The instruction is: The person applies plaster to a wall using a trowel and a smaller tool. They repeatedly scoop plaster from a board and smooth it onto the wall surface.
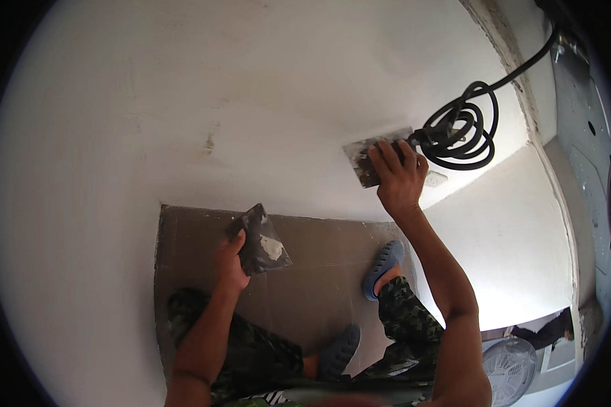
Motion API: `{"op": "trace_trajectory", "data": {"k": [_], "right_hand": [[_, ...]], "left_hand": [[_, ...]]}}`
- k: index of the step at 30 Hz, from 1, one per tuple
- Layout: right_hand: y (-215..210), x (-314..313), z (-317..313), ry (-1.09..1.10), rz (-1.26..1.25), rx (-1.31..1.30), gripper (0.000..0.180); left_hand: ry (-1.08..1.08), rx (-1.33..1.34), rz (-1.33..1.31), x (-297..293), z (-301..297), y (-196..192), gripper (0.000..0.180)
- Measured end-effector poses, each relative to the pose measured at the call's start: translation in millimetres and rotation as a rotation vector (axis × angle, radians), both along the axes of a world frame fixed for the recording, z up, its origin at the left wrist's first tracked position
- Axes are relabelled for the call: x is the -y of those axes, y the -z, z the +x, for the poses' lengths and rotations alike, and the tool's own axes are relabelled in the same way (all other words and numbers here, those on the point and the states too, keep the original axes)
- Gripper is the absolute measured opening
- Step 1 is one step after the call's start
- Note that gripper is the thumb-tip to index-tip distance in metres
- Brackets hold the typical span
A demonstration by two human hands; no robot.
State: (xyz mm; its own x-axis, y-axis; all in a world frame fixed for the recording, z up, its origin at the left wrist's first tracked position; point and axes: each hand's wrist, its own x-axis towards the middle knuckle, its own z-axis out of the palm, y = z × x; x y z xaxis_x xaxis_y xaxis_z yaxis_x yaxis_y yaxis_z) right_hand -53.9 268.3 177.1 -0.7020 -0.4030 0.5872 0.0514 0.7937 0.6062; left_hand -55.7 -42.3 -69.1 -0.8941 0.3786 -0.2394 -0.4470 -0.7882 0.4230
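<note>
Your left hand (231, 264) is clamped on a dark plate (254, 236) bearing a pale lump of paste (271, 247), thumb on top, other fingers hidden, well below and left of the coiled black cable (445, 138). Just left of that cable, your right hand (398, 176) has its fingers closed over a dark blade (358, 163) against the white wall (299, 88). A fan (510, 372) stands well below the cable.

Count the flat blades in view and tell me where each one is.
2: one blade in the left hand, bearing a pale lump; the other blade in the right hand, beside the black cable.
</note>
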Motion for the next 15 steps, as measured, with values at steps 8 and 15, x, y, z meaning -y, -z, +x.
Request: {"op": "trace_trajectory", "data": {"k": [8,15], "right_hand": [[-59,168,-102,-0.401,0.345,-0.012,0.036],[-76,23,-75,-0.302,0.341,-0.027,0.037]], "left_hand": [[0.077,-0.012,0.000,-5,-5,17,0.039],[0.062,0.020,-0.017,-3,-6,12,0.037]]}}
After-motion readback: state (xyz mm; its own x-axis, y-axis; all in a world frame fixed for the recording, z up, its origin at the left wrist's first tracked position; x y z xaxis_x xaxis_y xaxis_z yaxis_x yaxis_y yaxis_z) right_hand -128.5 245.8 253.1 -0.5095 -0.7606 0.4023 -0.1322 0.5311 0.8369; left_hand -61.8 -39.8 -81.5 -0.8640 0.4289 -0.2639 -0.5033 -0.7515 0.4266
